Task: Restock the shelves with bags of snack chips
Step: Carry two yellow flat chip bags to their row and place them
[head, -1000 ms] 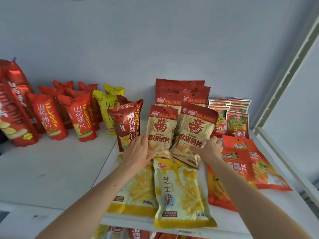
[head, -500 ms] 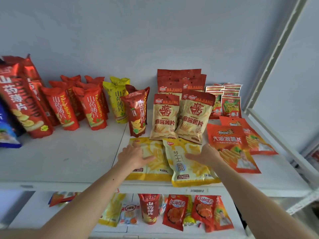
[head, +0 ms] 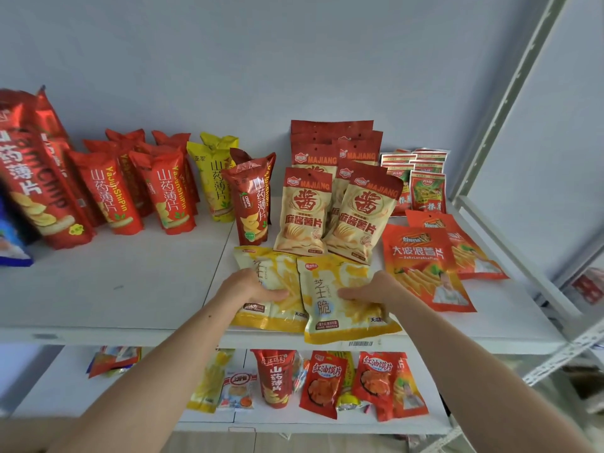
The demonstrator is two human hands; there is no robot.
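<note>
Two yellow chip bags lie flat side by side at the front edge of the white upper shelf (head: 130,289). My left hand (head: 250,286) grips the left yellow bag (head: 284,276) at its left side, thumb on top. The right yellow bag (head: 327,302) overlaps the left one, and my right hand (head: 372,289) grips its right side. Its lower edge hangs slightly over the shelf front. Just behind them stand beige Majiang chip bags (head: 304,214), leaning back in rows.
Tall red and yellow yam chip bags (head: 108,191) stand at the left. Orange bags (head: 421,263) lie flat at the right, small red packets (head: 426,191) behind them. A white shelf post (head: 510,103) rises at the right. The lower shelf holds several mixed snack bags (head: 323,384).
Both hands came off the standing beige bags, drew back toward the shelf front and closed on the two yellow bags. The view pulled back, showing the lower shelf.
</note>
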